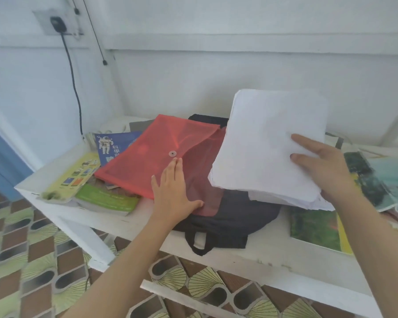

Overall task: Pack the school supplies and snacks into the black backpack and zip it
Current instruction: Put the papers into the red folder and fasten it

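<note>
The black backpack (230,222) lies flat on the white table (257,251), its handle loop hanging over the front edge. A red translucent snap envelope (147,157) lies across its left half with its flap raised. My left hand (174,191) rests flat on the envelope just below the snap button, fingers straight. My right hand (322,167) grips a thick stack of white papers (274,143) by its right edge, fingers spread on top, holding it tilted above the backpack's right side beside the envelope's mouth.
Books lie left of the backpack: a blue astronaut one (112,144), a yellow booklet (75,173) and a green one (110,199). More books lie at the right, one with a green cover (315,228) and a teal one (391,177). A cable (72,74) hangs down the wall.
</note>
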Demonstrator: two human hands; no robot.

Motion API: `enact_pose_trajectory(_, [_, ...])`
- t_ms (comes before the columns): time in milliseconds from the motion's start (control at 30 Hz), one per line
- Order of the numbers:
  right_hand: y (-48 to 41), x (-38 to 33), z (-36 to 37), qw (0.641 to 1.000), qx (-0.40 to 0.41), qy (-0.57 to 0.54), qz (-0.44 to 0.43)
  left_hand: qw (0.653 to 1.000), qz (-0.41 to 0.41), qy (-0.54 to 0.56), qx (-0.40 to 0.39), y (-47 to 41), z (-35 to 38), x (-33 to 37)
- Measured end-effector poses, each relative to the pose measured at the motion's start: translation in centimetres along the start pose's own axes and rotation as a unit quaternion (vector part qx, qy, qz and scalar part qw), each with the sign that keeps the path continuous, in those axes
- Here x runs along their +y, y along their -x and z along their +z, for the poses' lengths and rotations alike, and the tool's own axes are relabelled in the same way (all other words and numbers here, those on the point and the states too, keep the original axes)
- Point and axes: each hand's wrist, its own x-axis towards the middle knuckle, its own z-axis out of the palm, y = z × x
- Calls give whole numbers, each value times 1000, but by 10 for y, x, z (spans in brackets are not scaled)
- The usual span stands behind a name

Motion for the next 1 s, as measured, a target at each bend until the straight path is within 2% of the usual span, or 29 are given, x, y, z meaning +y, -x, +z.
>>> enact_pose_trajectory(133, [-7,-8,-10,997,-78,21,19,1000,-6,-7,13,-5,4,5])
enact_pose_trajectory(233, [-17,-14,-16,985,-142,79,49,1000,-13,-1,28,-10,8,7])
enact_pose_trajectory(400, [-36,-23,-25,964,-197,166,68,999,-22,-22,26,-15,8,13])
enact_pose_trajectory(667, [-62,-28,-13,947,-209,234,70,999,-9,-33,35,-13,5,18])
enact_pose_trajectory(833, [-68,-18,6,969,-175,151,83,999,24,17,37,-8,3,13])
enact_pose_trajectory(1000, [-65,1,24,982,-154,94,61,996,57,63,32,-1,0,4])
